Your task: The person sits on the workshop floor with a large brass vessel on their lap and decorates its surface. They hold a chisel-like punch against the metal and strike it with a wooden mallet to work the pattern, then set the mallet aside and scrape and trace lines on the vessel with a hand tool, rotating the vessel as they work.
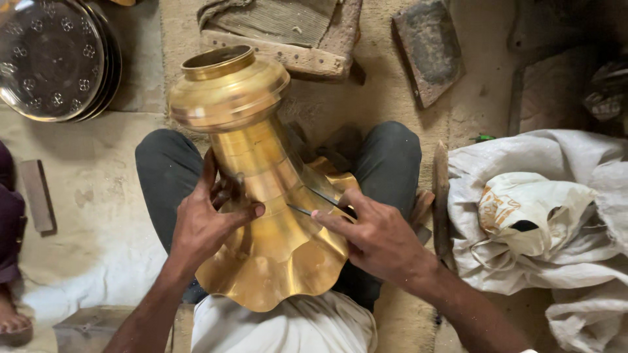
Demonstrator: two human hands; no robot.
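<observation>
Brass vessel lying across the lap, tilted, scalloped flared base toward the body, round collared mouth pointing away toward the floor ahead. Polished gold all over, narrow waist between mouth and skirt. Dark trousers under it, knees spread to either side; white cloth at the waist below the scalloped edge.

Heap of white sacks to the right, crumpled, well apart from the brass. Stack of dark embossed metal plates at upper left on the floor. Wooden block with folded cloth beyond the vessel's mouth, flat stone slab just right of it. Small wooden piece at left, near a bystander's bare foot at the lower left edge.

Left hand wrapped on the vessel's waist, fingers curled behind, thumb pressed flat on the front: closed, gripping the brass. Right hand resting on the flare, fingers pinched shut around a thin metal tool, its tip touching the brass surface just beside the left thumb.
</observation>
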